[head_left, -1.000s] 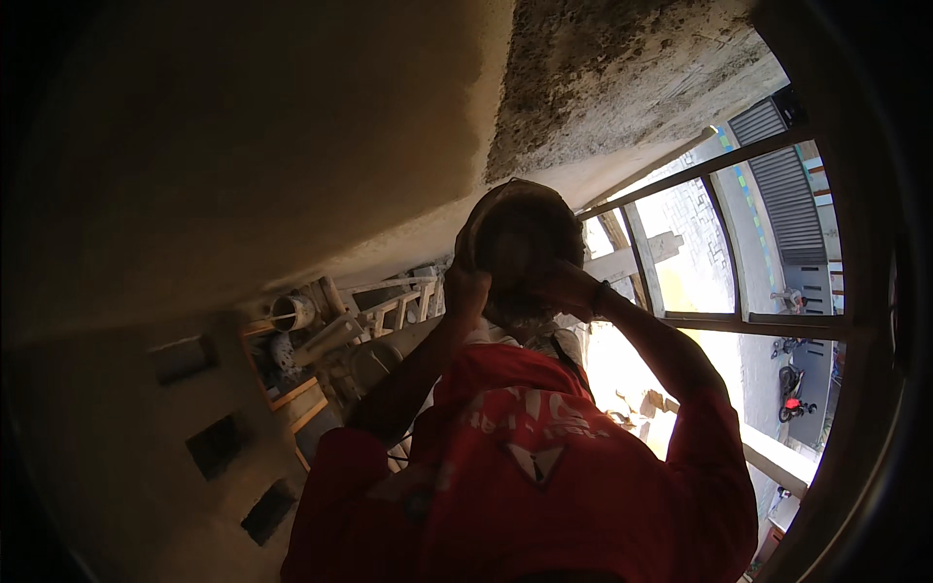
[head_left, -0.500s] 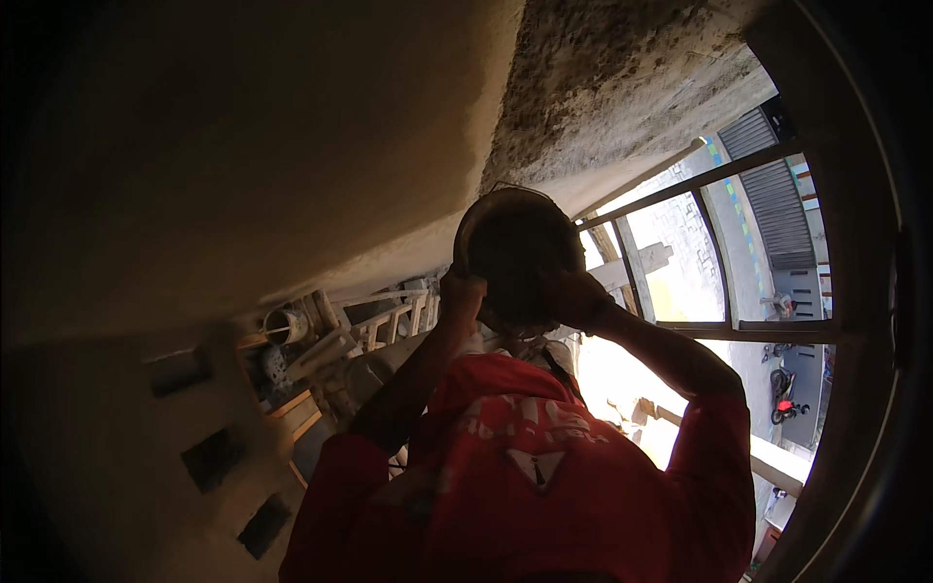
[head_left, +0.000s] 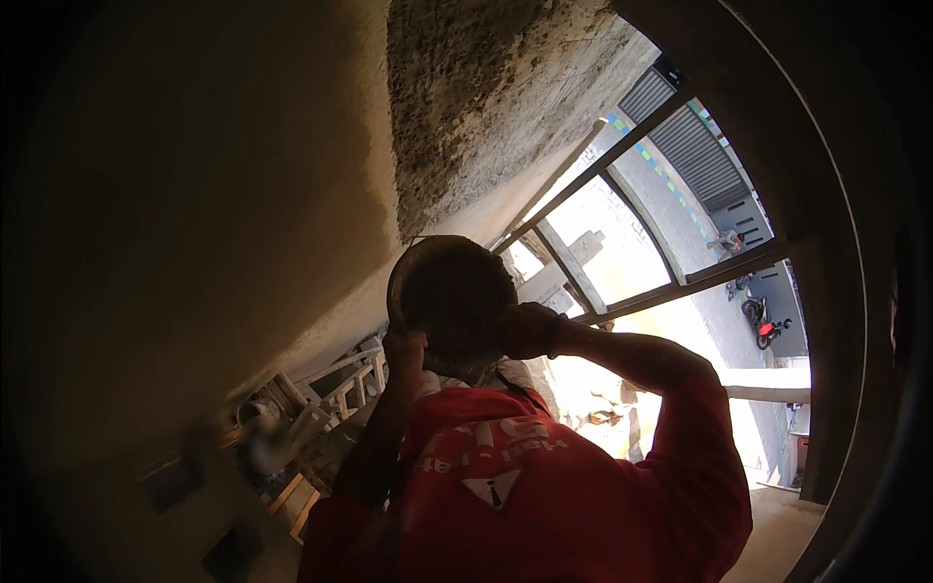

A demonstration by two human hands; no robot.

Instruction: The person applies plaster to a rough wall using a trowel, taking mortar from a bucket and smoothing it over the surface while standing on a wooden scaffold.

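A dark round bucket [head_left: 457,291] is held up in front of my chest, its mouth towards me and a thin wire handle at the far rim. Its inside is too dark to make out. My left hand [head_left: 405,352] grips the near left rim, thumb bent over the edge. At the near right side of the mouth, my right hand [head_left: 530,330] looks closed; its fingers fade into the dark, so what they hold cannot be made out. Beyond the bucket rises a wall, with a smooth plastered part [head_left: 282,194] and a rough, dark, crumbly part [head_left: 457,107].
A frame of bars [head_left: 641,209] stands at the right, with bright ground, a corrugated grey shutter [head_left: 685,146] and a motorcycle [head_left: 763,321] beyond it. Low on the left lie a wooden ladder-like frame [head_left: 355,389], a pail [head_left: 258,413] and pieces of wood [head_left: 292,500].
The bucket and both hands sit lower and further left in the picture. The whole surroundings have turned and shifted left too. My right hand is slightly further out from the bucket's middle.
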